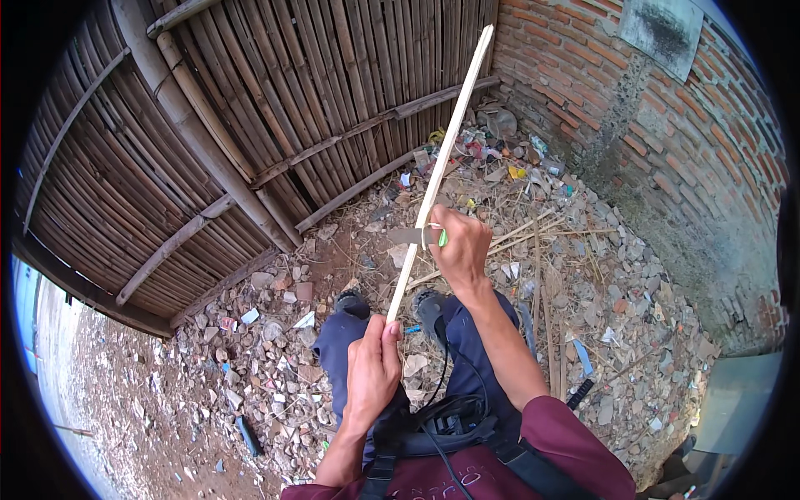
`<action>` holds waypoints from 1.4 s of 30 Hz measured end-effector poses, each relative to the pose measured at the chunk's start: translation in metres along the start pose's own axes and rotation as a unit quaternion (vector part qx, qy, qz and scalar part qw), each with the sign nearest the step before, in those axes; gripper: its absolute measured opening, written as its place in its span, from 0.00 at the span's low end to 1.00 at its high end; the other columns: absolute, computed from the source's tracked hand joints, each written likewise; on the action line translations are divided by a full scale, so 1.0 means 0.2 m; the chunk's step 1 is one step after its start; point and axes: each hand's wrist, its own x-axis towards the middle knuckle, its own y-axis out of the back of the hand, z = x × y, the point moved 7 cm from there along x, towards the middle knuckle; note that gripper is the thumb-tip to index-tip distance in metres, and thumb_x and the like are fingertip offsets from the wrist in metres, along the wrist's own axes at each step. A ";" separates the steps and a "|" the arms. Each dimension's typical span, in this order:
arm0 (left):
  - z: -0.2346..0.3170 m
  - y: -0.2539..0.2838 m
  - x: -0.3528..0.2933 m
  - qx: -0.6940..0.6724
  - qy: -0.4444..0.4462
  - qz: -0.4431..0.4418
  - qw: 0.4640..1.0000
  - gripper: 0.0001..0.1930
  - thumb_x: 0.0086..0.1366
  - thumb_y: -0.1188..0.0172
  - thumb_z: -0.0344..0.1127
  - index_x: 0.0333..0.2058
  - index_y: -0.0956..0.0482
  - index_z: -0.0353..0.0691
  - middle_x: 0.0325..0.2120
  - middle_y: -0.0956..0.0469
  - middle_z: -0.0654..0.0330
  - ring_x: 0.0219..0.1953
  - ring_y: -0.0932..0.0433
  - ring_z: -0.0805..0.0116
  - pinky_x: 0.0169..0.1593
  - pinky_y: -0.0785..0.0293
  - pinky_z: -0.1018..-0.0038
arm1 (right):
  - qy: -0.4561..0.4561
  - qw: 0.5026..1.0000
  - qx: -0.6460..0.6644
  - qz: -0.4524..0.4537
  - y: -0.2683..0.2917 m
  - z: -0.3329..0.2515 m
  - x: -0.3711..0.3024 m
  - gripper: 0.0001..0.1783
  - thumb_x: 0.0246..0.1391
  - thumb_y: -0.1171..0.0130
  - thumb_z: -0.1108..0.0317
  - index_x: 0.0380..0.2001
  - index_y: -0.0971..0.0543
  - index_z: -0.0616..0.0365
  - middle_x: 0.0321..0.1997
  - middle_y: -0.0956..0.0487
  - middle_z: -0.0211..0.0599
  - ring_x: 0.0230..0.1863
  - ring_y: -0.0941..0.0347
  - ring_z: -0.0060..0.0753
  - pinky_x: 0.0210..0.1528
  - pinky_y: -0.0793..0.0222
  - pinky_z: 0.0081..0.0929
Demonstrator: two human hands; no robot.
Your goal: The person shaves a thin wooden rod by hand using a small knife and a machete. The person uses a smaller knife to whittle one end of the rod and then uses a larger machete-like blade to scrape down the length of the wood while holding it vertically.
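Observation:
A long, pale wooden strip (451, 137) slants up and away from me, its far end in front of the corner between fence and wall. My left hand (372, 367) is closed round its near end, thumb along the strip. Higher up, my right hand (463, 248) grips a knife (401, 237) with a bit of green on its handle. The dull, flat blade lies crosswise against the strip and pokes out to the left. My right fingers curl beside the strip and hide most of the handle.
Left and ahead stands a bamboo-slat fence (325, 75); a brick wall (575, 92) rises on the right. Rubble and litter (275, 329) cover the ground. Thin sticks (542, 312) lie right of my legs. A dark oblong object (247, 436) lies at lower left.

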 end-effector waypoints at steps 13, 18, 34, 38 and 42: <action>-0.02 0.03 0.03 0.002 -0.003 -0.031 1.000 0.12 0.82 0.47 0.32 0.36 0.27 0.33 0.15 0.31 0.49 0.15 0.30 0.56 0.24 0.36 0.62 | -0.185 0.799 0.492 -0.294 -0.24 0.00 -0.23 0.06 0.51 0.50 0.78 0.25 0.24 0.62 0.18 0.28 0.41 0.20 0.30 0.33 0.27 0.35 0.39; 0.00 0.03 0.04 0.023 -0.005 -0.008 1.000 0.11 0.81 0.47 0.31 0.36 0.29 0.33 0.17 0.30 0.45 0.18 0.27 0.46 0.24 0.35 0.59 | 0.034 0.996 0.052 -0.061 0.03 -0.11 -0.13 0.05 0.53 0.38 0.73 0.24 0.21 0.57 0.25 0.20 0.47 0.26 0.21 0.58 0.28 0.30 0.49; 0.07 -0.07 0.01 0.035 -0.030 -0.008 0.999 0.09 0.81 0.46 0.31 0.38 0.30 0.34 0.18 0.27 0.42 0.22 0.22 0.37 0.25 0.33 0.53 | 0.086 0.992 -0.025 0.085 0.15 0.02 0.06 0.02 0.56 0.39 0.71 0.30 0.22 0.53 0.23 0.18 0.37 0.20 0.20 0.46 0.22 0.29 0.41; 0.04 -0.04 0.03 0.038 -0.051 0.005 0.998 0.09 0.81 0.47 0.31 0.38 0.30 0.34 0.19 0.25 0.41 0.23 0.21 0.36 0.25 0.32 0.53 | 0.062 0.997 -0.009 0.043 0.05 0.06 0.06 0.08 0.59 0.40 0.65 0.35 0.18 0.57 0.24 0.19 0.43 0.23 0.20 0.53 0.26 0.29 0.47; 0.01 -0.01 0.07 0.053 -0.041 0.025 0.997 0.09 0.81 0.46 0.32 0.38 0.30 0.34 0.19 0.25 0.41 0.24 0.21 0.35 0.25 0.32 0.52 | 0.017 0.999 -0.022 0.033 -0.02 0.03 0.09 0.09 0.61 0.40 0.62 0.34 0.17 0.55 0.20 0.21 0.45 0.22 0.20 0.53 0.25 0.29 0.47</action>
